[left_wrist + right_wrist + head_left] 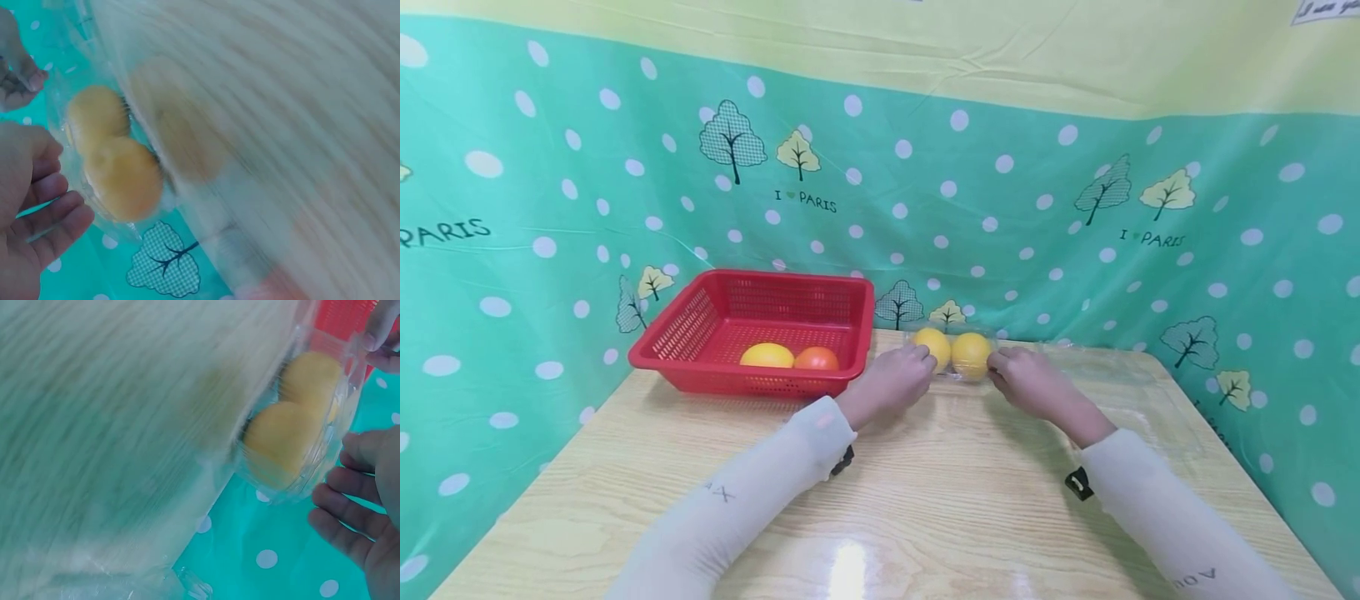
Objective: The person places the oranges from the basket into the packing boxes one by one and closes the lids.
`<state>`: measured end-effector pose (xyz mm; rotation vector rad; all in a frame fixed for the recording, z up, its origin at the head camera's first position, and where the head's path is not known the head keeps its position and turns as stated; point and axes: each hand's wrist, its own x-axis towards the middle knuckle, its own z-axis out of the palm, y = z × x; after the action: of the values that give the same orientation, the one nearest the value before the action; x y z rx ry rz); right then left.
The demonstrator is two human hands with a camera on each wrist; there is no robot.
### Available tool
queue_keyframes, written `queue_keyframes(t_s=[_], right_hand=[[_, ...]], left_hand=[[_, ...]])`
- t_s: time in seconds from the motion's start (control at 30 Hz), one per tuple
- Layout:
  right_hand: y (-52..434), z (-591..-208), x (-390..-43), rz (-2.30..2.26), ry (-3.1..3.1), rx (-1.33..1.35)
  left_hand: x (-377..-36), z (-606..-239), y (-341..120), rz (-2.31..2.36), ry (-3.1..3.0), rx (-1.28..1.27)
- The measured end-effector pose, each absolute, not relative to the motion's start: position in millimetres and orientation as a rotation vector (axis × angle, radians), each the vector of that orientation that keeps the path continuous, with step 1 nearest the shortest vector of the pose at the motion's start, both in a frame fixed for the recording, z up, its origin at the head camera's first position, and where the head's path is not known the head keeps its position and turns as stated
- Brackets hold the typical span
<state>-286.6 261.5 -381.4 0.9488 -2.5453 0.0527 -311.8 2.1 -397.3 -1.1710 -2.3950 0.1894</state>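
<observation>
Clear plastic pack [953,357] with 2 yellow fruits [972,354] sits at 12 o'clock on the table [925,500]. Left hand [895,377] touches its 9 o'clock end, right hand [1026,379] its 3 o'clock end; fingers loosely curled, actual pinch can't be told. Red basket [756,329] at 10 o'clock.

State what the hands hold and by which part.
Both hands, left hand and right hand, grip the clear fruit box by its opposite ends.
</observation>
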Motion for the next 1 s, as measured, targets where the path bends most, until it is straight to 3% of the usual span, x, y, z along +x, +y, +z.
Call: queue_keyframes(t_s=[1.0], right_hand=[[236,-380,-316,0.126,-2.705,0.725]], left_hand=[[-328,-406,16,-0.190,-2.559,-0.836]])
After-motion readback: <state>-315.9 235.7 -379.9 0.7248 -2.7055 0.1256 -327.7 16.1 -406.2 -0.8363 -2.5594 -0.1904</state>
